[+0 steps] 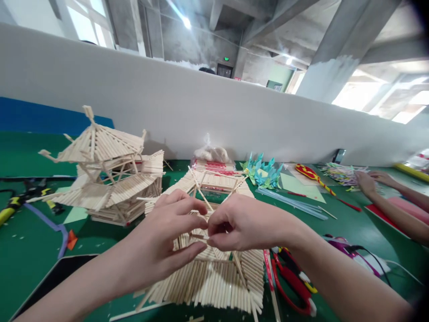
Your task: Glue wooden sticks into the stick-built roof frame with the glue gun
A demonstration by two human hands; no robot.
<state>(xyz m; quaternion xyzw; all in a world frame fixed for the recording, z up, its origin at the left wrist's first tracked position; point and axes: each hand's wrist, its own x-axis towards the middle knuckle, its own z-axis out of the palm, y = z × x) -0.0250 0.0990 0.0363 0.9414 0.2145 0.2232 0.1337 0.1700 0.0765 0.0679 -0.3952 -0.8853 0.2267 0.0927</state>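
Observation:
My left hand (181, 230) reaches over a roof-like frame of pale wooden sticks (214, 281), its curved fingers apart and the fingertips close to my right hand. Nothing shows firmly gripped in it. With thumb and forefinger pinched together, my right hand (237, 223) is above the middle of the same frame. What it pinches is hidden; thin sticks lie just behind and below the fingers. The frame has sloping sides of sticks laid side by side, and both hands cover part of its centre.
A tiered stick pavilion (110, 174) stands at left. Pliers (27, 197) lie beyond it. Red-handled scissors (291, 281) and a purple corded tool (351, 255) lie right. Behind are a bag of sticks (214, 161) and blue folded paper (263, 172). Another person's hands (372, 181) work far right.

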